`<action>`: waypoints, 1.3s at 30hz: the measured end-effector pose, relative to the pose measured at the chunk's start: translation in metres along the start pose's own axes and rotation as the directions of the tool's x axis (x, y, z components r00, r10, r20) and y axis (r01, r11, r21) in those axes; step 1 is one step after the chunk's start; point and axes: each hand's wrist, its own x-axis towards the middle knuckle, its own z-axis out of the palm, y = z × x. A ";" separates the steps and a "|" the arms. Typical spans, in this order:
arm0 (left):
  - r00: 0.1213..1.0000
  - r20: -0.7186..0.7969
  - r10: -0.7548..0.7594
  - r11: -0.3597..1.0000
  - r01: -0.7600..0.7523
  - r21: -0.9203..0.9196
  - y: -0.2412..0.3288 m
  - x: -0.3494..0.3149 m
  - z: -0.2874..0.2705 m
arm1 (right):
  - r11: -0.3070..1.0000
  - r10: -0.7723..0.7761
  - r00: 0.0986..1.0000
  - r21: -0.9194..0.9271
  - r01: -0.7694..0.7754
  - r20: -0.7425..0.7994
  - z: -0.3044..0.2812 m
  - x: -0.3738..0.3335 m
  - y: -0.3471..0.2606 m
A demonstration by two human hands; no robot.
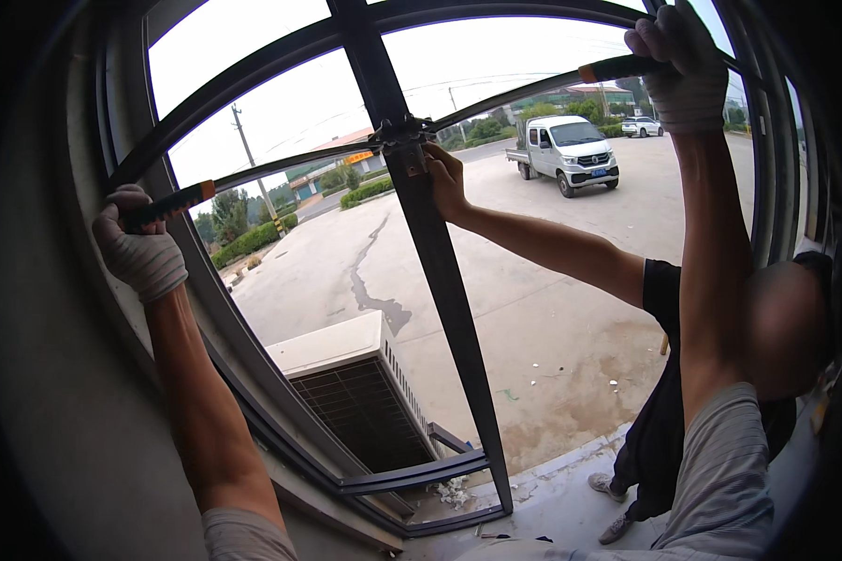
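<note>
A large bolt cutter point(519, 95) spans the view, its long arms spread wide to either side and its jointed head point(402, 134) against a dark metal post point(440, 271). My left hand point(140, 245), in a pale striped glove, is closed round the black and orange left handle point(182, 202). Up on the right, my gloved right hand point(688, 79) grips the other black and orange handle point(617, 68). Another person's bare hand point(447, 182) touches the post beside the cutter's head. What lies between the jaws is too small to make out.
Dark window frame bars point(229, 89) surround the opening. Outside stands a boxy outdoor air-conditioner unit point(332, 346), lower left. A co-worker in black point(660, 402) stands close on my right. Across the concrete yard is a white small truck point(571, 152). Debris point(454, 491) lies near the sill.
</note>
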 end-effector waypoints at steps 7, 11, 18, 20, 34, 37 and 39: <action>0.930 0.342 0.137 0.875 0.048 -0.482 0.026 -0.024 0.068 | 0.562 -0.301 0.822 0.786 -0.256 0.483 0.020 0.009 0.023; 0.952 0.273 0.140 0.868 0.015 -0.497 0.038 -0.028 0.078 | 0.766 -0.249 0.731 0.591 -0.253 0.636 0.037 0.007 0.002; 0.937 0.258 0.237 0.889 -0.102 -0.446 0.036 -0.044 0.079 | 0.998 -0.057 0.813 0.012 0.062 0.580 0.029 -0.015 -0.022; 0.944 0.236 0.233 0.856 -0.083 -0.511 0.034 -0.040 0.081 | 0.940 -0.179 0.945 -0.237 0.246 0.274 -0.002 -0.027 -0.013; 0.872 0.160 0.462 0.822 -0.354 -0.446 0.052 -0.064 0.132 | 1.000 -0.003 0.837 0.023 -0.011 0.547 0.077 -0.039 -0.035; 0.844 0.281 0.457 0.820 -0.278 -0.500 0.051 -0.061 0.113 | 1.000 -0.013 0.832 0.023 0.000 0.555 0.055 -0.051 -0.037; 0.858 0.228 0.460 0.819 -0.311 -0.483 0.035 -0.044 0.100 | 0.996 -0.076 0.814 0.089 0.030 0.577 0.059 -0.048 -0.027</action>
